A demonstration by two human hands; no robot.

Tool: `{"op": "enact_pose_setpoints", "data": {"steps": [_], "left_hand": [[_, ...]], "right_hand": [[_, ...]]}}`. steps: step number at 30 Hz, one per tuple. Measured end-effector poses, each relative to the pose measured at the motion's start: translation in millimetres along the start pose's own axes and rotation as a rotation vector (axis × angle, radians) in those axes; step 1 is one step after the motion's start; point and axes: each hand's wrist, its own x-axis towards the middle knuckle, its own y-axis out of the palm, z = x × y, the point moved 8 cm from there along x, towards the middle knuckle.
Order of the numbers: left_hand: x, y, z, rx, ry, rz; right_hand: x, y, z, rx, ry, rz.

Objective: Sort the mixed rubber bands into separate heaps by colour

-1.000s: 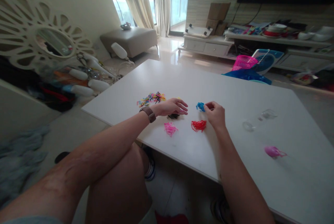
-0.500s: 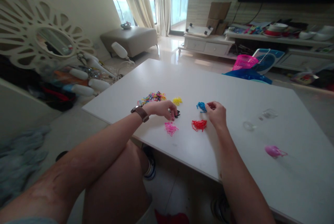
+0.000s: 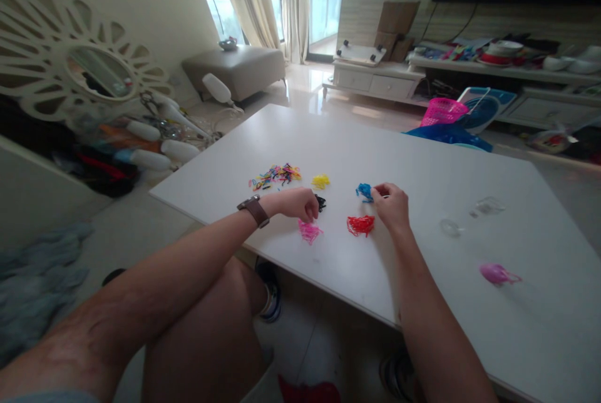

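My left hand (image 3: 300,204), with a watch on its wrist, is closed in a pinch at the top edge of a pile of pink rubber bands (image 3: 310,233). Whatever lies between its fingertips is too small or hidden to make out. Just behind it, partly covered, sit black rubber bands (image 3: 321,203). My right hand (image 3: 393,204) rests on the table with curled fingers, touching the right side of the blue rubber bands (image 3: 363,191); its grip is hidden. Red rubber bands (image 3: 360,225) lie nearer me, yellow ones (image 3: 321,181) farther off. A mixed-colour heap (image 3: 279,174) spreads at the left.
On the white table (image 3: 338,140), a pink egg-shaped item (image 3: 498,274), a clear round piece (image 3: 451,228) and a clear container (image 3: 487,206) lie to the right. A pink basket (image 3: 444,112) stands beyond the far edge. Lamp parts (image 3: 178,151) crowd the left side.
My left hand has lowered slightly towards the pink pile, and the pink bit at its fingertips no longer shows separately. My right hand stays by the blue pile. The view has shifted slightly.
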Motion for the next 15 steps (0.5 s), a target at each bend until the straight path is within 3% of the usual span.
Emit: {"op": "enact_pose_setpoints", "data": {"steps": [4, 11, 15], "left_hand": [[0.2, -5.4, 0.9, 0.097, 0.025, -0.062], [2.8, 9.3, -4.7, -0.019, 0.092, 0.009], [2.0, -7.5, 0.9, -0.056, 0.098, -0.061]], "right_hand": [[0.0, 1.1, -0.4, 0.0, 0.004, 0.006], [-0.5, 2.5, -1.3, -0.006, 0.002, 0.022], [-0.4, 2.8, -2.1, -0.011, 0.0, 0.022]]}}
